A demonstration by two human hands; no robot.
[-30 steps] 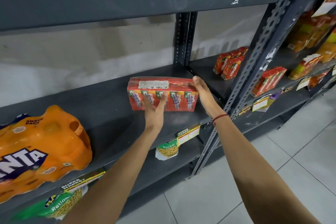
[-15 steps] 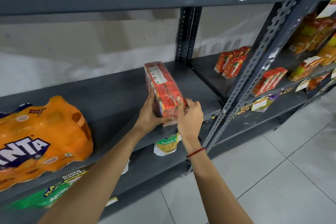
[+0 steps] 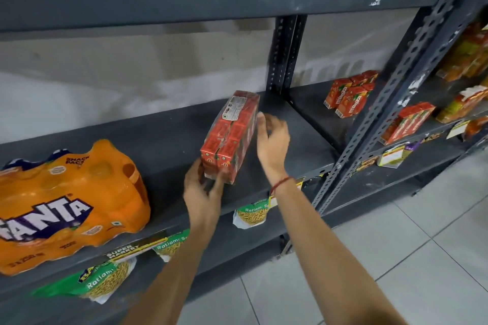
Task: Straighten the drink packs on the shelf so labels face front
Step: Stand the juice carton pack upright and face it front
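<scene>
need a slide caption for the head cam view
Both hands, left hand and right hand, turn a red drink pack end-on on the grey shelf, beside an orange Fanta pack.

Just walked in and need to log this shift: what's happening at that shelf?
A person is tidying drink packs on a grey shelf. The left hand grips the near end of a red juice pack, which sits on the shelf angled end-on. The right hand is open beside it, at most brushing it. An orange Fanta pack lies to the left, untouched.
</scene>
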